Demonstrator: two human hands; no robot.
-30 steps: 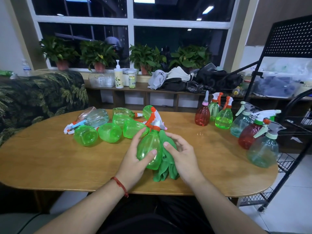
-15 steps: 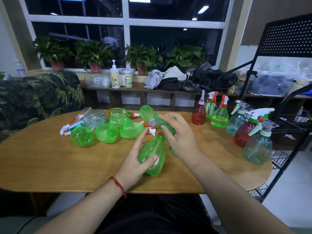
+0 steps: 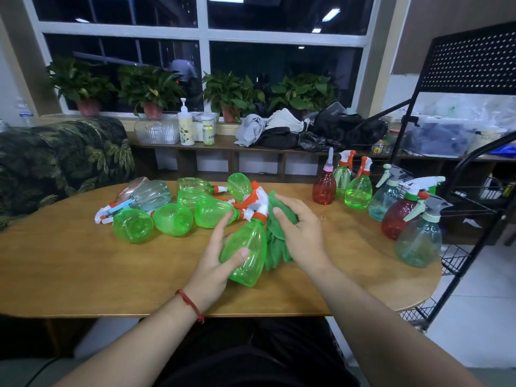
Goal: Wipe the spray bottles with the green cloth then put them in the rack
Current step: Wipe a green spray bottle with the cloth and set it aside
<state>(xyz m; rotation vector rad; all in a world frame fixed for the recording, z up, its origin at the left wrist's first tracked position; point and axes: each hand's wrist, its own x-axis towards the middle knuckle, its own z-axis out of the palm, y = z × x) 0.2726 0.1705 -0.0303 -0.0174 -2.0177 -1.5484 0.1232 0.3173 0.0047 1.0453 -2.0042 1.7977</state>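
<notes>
On the table (image 3: 83,275), the left hand (image 3: 212,263) clasps a seemingly light, slippery bottle (image 3: 250,244) by its belly; the right hand (image 3: 303,236) bunches the soft cloth (image 3: 275,244) alongside.

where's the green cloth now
Head view, middle of the table: the green cloth is in the right hand, just right of the green bottle the left hand holds.

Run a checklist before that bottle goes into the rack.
1. Left hand grips the green bottle: ok.
2. Right hand holds the green cloth by the bottle's neck: ok.
3. Bottle wiped all round: cannot tell.
4. Spray head on the bottle: ok.
5. Free shelf in the rack: cannot tell.
6. Way to the rack clear: not ok, upright bottles crowd the right end of the table.
</notes>
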